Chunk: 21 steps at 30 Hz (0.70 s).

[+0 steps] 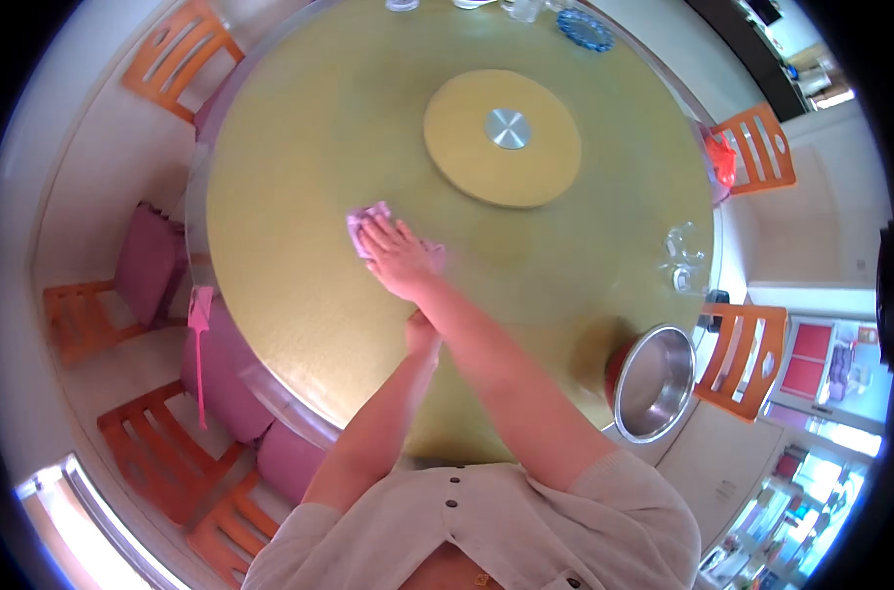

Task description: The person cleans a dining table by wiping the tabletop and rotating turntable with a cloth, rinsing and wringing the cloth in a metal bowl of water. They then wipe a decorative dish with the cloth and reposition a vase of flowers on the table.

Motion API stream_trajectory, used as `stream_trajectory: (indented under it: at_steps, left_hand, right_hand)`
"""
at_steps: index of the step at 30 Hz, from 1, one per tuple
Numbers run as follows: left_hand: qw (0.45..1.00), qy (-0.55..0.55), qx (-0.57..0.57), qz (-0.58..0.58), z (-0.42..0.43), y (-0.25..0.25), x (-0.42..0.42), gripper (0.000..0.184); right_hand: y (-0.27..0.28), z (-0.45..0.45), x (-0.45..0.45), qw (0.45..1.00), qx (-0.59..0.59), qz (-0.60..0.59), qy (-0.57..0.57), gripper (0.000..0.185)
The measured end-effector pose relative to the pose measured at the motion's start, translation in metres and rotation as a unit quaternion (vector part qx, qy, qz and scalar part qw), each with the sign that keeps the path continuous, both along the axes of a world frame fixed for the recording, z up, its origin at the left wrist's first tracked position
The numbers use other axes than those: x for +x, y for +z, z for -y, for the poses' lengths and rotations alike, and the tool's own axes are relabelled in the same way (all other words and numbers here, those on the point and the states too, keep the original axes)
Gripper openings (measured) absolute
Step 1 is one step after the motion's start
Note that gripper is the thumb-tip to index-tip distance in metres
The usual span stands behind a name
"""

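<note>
Left of and nearer than one round yellow turntable with a silver metal hub [454,147], one pink-purple cloth [356,228] lies beneath the right hand [398,258], its fingers flat, slightly apart. The left hand [421,336] is by the right wrist; I cannot tell how its fingers stand. Right of the turntable, nearer, is one round stainless-steel bowl [653,381]. Six orange slatted chairs [773,336] show: four left of the turntable, two right.

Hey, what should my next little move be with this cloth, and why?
Perhaps slide your right hand and the pink cloth a little toward the turntable: the hand already lies spread over the cloth on the tabletop, and nothing stands between cloth and turntable.
</note>
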<state>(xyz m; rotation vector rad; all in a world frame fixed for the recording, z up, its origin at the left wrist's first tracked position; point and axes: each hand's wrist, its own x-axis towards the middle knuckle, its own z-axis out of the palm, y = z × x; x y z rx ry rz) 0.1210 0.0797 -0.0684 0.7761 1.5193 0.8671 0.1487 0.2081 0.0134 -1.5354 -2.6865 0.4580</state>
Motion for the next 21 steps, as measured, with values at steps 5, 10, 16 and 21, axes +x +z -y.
stream_trajectory:
  at_steps: [5, 10, 16, 21]
  left_hand:
    - [0.968, 0.059, -0.15, 0.191, -0.013, 0.046, -0.002, 0.013]
    - [0.972, 0.028, -0.158, 0.171, -0.011, 0.05, 0.001, 0.016]
    - [0.976, 0.011, -0.16, 0.146, -0.011, 0.054, 0.003, 0.016]
    - [0.976, 0.0, -0.166, 0.141, -0.014, 0.057, 0.0, 0.018]
  right_hand:
    - [0.001, -0.019, 0.053, 0.998, 0.028, 0.028, -0.05, 0.056]
    - [-0.015, -0.001, 0.165, 0.954, 0.08, 0.107, -0.269, 0.052]
    - [-0.029, 0.068, 0.293, 0.869, 0.095, 0.11, -0.473, 0.056]
    - [-0.032, 0.068, 0.284, 0.823, 0.125, 0.077, -0.549, 0.061]
